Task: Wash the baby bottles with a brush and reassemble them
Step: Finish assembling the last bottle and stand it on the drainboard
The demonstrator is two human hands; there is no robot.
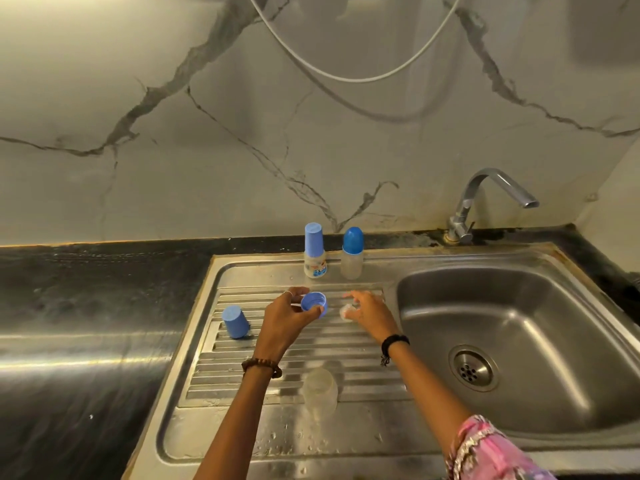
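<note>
My left hand [284, 315] holds a blue screw ring [313, 303] above the ribbed drainboard [242, 372]. Just to its right, my right hand [369, 311] pinches a small clear teat [346, 311]. A clear bottle body [320, 389] with nothing on its neck stands on the drainboard nearer to me, between my forearms. A blue cap [235, 322] rests mouth down at the drainboard's left. Two assembled bottles stand at the back rim: one with a printed label and tall light-blue cap [314, 251], one clear with a rounded dark-blue cap [352, 252].
The steel sink basin [519, 306] with its drain [473, 368] lies to the right, under a chrome tap [485, 199]. A dark stone counter [86, 306] runs to the left. A white hose [346, 77] hangs on the marble wall.
</note>
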